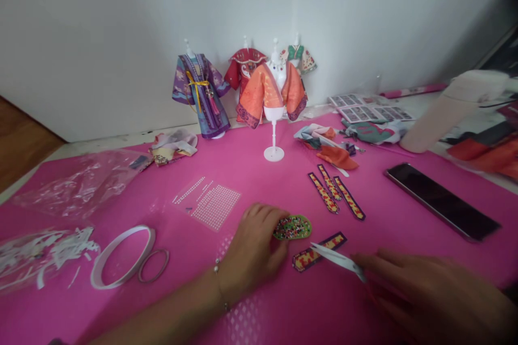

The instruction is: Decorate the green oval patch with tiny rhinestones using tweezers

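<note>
My left hand is closed on the end of a small green oval dish filled with many-coloured beads. In my right hand, somewhat smeared by motion, is a pair of scissors; their pale blades point left and the handles are mostly hidden by my fingers. The blade tips lie over a patterned yellow-and-red strip with a dark purple border, on the pink mat. Farther back, three similar strips lie side by side. To the left of my left hand is a sheet of stick-on pearls.
Doll stands dressed in small robes line the wall, with an orange garment in front. A phone and pale bottle are at right. Tape rings, a bag of white scraps and clear plastic lie left.
</note>
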`<state>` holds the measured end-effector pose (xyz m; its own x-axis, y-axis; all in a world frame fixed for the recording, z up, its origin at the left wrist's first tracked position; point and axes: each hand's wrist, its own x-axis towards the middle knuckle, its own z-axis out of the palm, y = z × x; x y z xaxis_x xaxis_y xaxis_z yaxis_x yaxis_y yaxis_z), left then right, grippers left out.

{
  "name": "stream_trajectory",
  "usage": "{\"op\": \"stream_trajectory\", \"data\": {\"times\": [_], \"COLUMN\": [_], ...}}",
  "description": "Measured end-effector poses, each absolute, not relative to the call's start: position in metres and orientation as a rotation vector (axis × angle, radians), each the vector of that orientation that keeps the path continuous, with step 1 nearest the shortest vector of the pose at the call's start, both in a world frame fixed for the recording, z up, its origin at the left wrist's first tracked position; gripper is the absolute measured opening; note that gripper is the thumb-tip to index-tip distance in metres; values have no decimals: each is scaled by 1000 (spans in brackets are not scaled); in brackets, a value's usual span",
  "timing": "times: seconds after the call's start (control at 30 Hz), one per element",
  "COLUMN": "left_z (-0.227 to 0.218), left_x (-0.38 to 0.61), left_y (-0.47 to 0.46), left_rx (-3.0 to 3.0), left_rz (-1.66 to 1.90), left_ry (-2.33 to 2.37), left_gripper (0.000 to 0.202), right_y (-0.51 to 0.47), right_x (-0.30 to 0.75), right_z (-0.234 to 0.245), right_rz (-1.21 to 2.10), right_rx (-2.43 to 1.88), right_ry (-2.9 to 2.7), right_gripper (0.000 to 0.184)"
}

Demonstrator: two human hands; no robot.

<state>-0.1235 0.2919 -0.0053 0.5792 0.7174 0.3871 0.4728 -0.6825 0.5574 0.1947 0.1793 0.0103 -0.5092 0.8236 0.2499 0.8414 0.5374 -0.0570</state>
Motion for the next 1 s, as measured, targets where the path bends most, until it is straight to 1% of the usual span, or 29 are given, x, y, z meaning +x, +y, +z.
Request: {"op": "stream_trajectory", "data": {"times": [0.07, 0.17, 0.33, 0.63, 0.8, 1.0], "left_z": [-6, -9, -16, -22, -24, -22], "left_x": [-123, -124, -126, -131, -131, -130], "left_y": [292, 292, 293, 291, 295, 292], "left_rx": [2413, 2389, 2322, 2205, 2214, 2252], "left_rz": [841, 857, 938, 964, 1036, 1046], "left_ry": [972, 1011, 1054, 1033, 998, 894], "left_gripper": [38, 39, 47, 54, 51, 55], "right_y": [178, 178, 178, 187, 185, 179], "right_x": [195, 195, 193, 187, 190, 198], "right_z": [9, 10, 16, 31, 27, 17], "right_rz": [-106, -120, -129, -257, -200, -183], "right_rx": [-1408, -1405, -1377, -1220, -1237, -1282], "right_ry": [-2536, -2515, -2504, -2437, -2432, -2484], "right_gripper": [37, 40, 42, 36, 38, 35]}}
